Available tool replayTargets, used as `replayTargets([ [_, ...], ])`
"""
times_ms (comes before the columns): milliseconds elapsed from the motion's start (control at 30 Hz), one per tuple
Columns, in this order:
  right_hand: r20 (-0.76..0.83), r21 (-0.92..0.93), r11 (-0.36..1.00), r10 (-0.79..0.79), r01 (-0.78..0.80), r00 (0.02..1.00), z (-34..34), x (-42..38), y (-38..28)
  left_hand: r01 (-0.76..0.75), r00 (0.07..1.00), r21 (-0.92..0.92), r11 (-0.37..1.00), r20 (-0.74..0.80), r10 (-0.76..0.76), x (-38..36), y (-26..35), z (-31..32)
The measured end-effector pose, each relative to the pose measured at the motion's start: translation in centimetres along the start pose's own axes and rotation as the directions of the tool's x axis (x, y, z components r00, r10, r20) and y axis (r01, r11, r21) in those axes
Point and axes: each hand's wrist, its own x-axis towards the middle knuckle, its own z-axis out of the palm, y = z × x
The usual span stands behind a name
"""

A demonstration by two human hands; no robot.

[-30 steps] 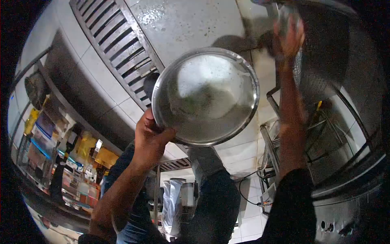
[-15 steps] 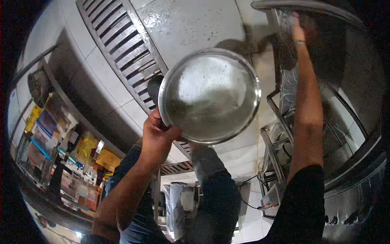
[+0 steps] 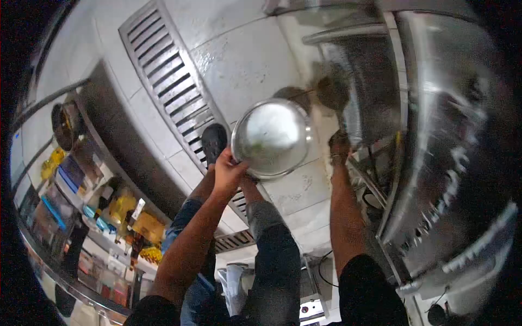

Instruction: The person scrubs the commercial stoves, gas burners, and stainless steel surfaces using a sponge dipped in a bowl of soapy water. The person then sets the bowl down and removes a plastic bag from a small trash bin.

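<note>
Steel bowl (image 3: 272, 138): gripped at its rim by left hand (image 3: 228, 173), fingers closed, above tiled floor (image 3: 244, 60) beside floor grate (image 3: 174, 92). Right hand (image 3: 339, 146): blurred, grip undeterminable, near large steel vessel (image 3: 435, 136).

Glossy metal bowl (image 3: 272, 138), pale smooth floor tiles (image 3: 244, 60), seemingly metal grate (image 3: 174, 92).

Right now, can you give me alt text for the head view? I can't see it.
The left hand holds a round steel bowl by its rim above a tiled floor, while the right hand is beside a large steel vessel. A floor drain grate and cluttered shelves lie to the left.
</note>
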Motion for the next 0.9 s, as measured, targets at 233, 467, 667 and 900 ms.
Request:
replayTargets([
  [233,0.485,-0.867,-0.320,-0.357,0.383,0.798,42.1,-16.1,9.1,-0.069,0.998,0.048,0.996,0.007,0.069,-8.2,7.4,1.0],
  [467,0.066,-0.681,-0.726,0.066,0.094,0.996,61.9,-30.8,12.1,-0.060,0.977,0.203,0.977,0.213,0.016,-23.0,19.5,1.9],
  [667,-0.007,-0.796,-0.594,0.200,0.115,0.980,69.5,-37.1,8.8,-0.120,0.956,0.183,0.976,0.285,0.064,-35.0,30.1,4.8],
  [900,0.235,-0.689,-0.710,-0.028,0.146,0.972,72.0,-41.6,6.3,0.049,0.935,0.180,0.982,0.339,-0.109,-41.3,36.5,8.0],
])
